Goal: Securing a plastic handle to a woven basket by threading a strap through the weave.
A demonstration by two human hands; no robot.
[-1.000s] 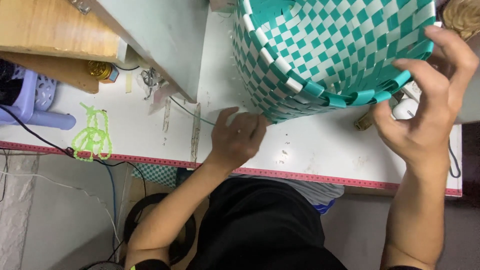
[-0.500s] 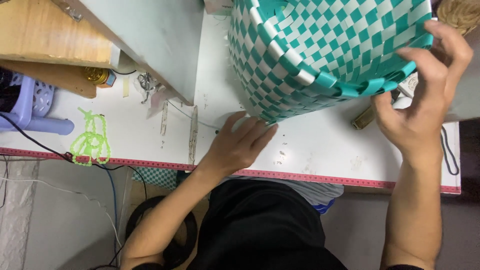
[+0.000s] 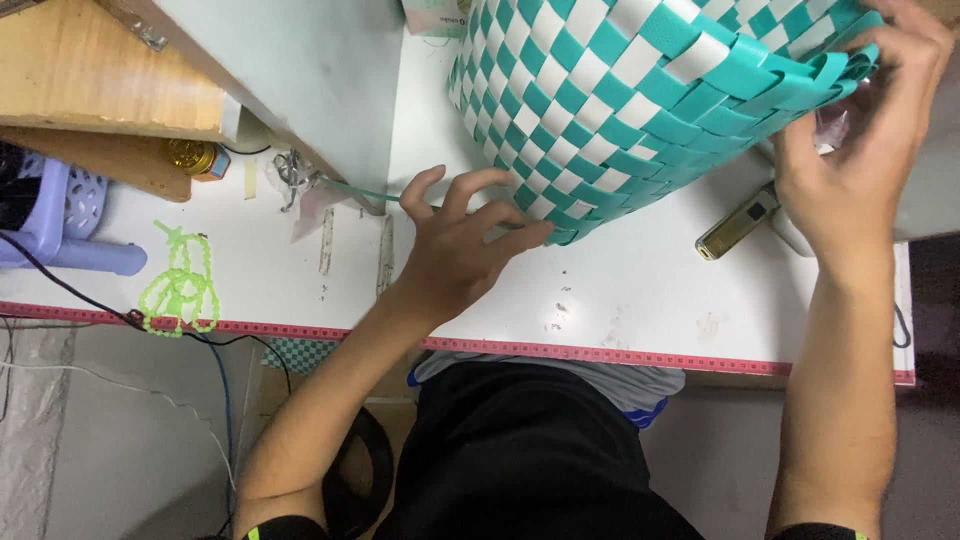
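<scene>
The woven basket [image 3: 640, 110] lies tilted at upper right; the left hand [image 3: 455, 250] rests open-fingered against its lower corner, the right hand [image 3: 860, 150] grips its rim.

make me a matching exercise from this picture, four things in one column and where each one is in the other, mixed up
Things:
1. woven basket
2. left hand
3. light green cord
4. brass-coloured lighter

Places:
A. on the white table near its red measuring-tape edge, left of the left hand
B. on the table below the basket, close to the right hand
C. tipped on its side, gripped at the teal rim by the right hand
D. fingers spread against the basket's lower corner

Right pairs: 1-C, 2-D, 3-A, 4-B
</scene>
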